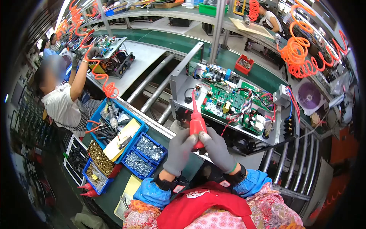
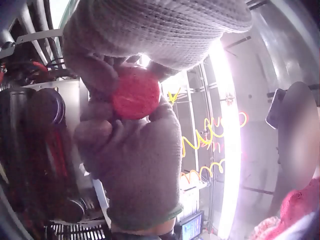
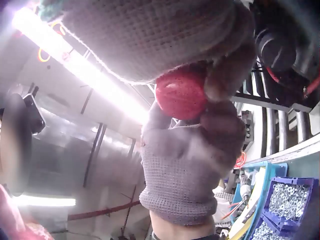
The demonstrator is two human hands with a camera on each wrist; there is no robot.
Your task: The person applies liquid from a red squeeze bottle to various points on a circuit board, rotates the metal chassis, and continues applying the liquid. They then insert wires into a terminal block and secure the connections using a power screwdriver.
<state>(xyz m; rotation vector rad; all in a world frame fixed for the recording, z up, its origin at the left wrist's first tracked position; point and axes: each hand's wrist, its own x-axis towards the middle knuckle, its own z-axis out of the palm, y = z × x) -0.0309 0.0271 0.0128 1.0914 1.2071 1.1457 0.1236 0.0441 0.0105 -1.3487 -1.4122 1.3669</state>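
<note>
A red bottle [image 1: 197, 128] with a long, thin red nozzle is held upright between two grey-gloved hands in the head view, its tip in front of the open metal unit with green circuit boards [image 1: 228, 100]. The left hand [image 1: 180, 150] grips the bottle's left side, the right hand [image 1: 218, 149] its right side, with both thumbs on its front. From below, the bottle's round red base [image 2: 136, 93] shows between the curled fingers in the left wrist view. That same base [image 3: 181, 95] appears between both gloves in the right wrist view.
Left of the hands are blue bins of metal hardware [image 1: 150, 148], a blue tray [image 1: 142, 126] of tools and a bin of brass parts [image 1: 100, 158]. Metal rollers [image 1: 291, 164] lie to the right. Orange coiled hoses [image 1: 299, 49] hang above. Another person [image 1: 66, 101] works at the left.
</note>
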